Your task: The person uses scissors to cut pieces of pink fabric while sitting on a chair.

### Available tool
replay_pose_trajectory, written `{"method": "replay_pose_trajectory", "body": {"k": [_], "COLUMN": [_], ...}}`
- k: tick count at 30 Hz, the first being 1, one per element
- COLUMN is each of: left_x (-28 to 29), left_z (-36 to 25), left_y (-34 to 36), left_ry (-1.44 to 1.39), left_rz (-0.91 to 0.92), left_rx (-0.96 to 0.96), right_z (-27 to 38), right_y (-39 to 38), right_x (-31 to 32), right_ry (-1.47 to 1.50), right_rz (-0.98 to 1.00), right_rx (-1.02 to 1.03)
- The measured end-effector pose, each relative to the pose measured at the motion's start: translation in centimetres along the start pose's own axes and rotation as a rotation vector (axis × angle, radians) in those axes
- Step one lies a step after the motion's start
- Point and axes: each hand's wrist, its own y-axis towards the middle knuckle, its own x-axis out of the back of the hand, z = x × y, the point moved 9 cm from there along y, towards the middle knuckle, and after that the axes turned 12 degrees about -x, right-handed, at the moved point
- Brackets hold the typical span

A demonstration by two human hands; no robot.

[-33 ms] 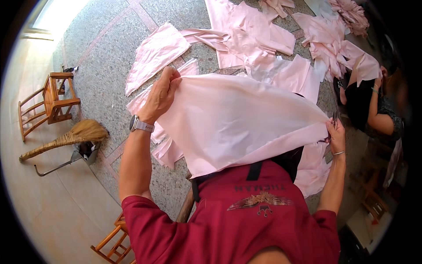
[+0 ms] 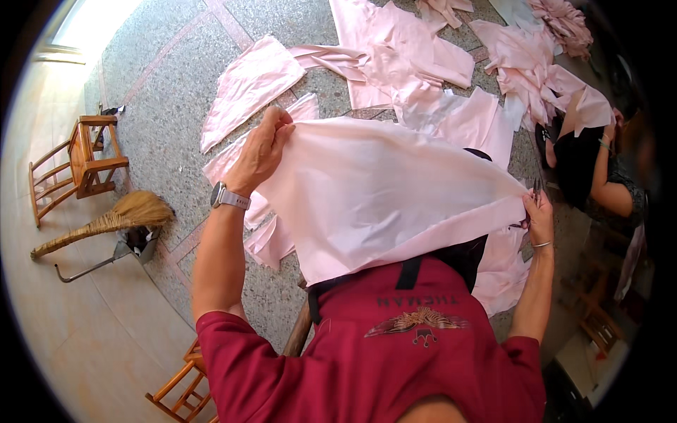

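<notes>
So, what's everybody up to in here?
Someone in a maroon T-shirt is holding a pale pink cloth panel spread across their front. The left hand grips its far left corner; the right hand holds the right end, along with what look like small scissors. More pink cloth pieces lie on the speckled floor. To the right, another person sits with pink cloth too.

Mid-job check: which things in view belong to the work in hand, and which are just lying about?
With the work:
- pink cloth, held between left hand and right hand
- metal tool in the right hand, partly hidden
- probably the loose pink pieces

Lying about:
- straw broom
- dustpan
- upper wooden chair
- lower wooden chair
</notes>
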Motion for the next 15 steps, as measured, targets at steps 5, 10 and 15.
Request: {"method": "replay_pose_trajectory", "body": {"k": [5, 10, 15], "left_x": [-1.5, -2.2, -2.4], "left_z": [2.2, 4.1, 5.0], "left_y": [0.9, 0.6, -0.8], "left_ry": [-0.039, -0.129, -0.161], "left_rz": [-0.008, -0.1, -0.193], "left_rx": [0.07, 0.088, 0.177], "right_z": [-1.9, -2.2, -2.4], "right_y": [2.1, 3.2, 3.6], "right_x": [1.0, 1.6, 1.6], "right_ry": [-0.039, -0.084, -0.085], "right_rz": [-0.041, -0.064, -0.068], "right_rx": [-0.025, -0.033, -0.024]}}
